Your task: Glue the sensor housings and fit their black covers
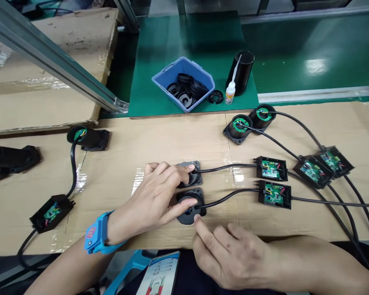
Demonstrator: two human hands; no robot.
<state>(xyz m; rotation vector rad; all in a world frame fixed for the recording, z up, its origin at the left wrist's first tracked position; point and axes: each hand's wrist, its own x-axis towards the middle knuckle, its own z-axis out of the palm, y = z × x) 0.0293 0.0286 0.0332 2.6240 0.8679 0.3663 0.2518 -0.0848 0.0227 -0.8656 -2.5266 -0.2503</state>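
Note:
My left hand [160, 192], with a blue wrist strap [100, 233], bends over two black round housings with square flanges. Its thumb lies across the near housing [187, 217], and its fingers rest on the far housing [197, 166], hiding part of both. My right hand [227, 254] is curled just in front, its index fingertip at the edge of the near housing; whatever it may pinch is hidden. A black cable runs right from each housing to an uncovered black box with a green circuit board, one far box [272, 169] and one near box [275, 194].
Two more wired housings [238, 128] stand at the back right, cabled to overlapping boxes [314, 171]. Another wired housing [90, 138] and box [52, 214] lie left. Behind are a blue bin [161, 82] of black parts, a small bottle [230, 93] and a black cylinder [243, 71].

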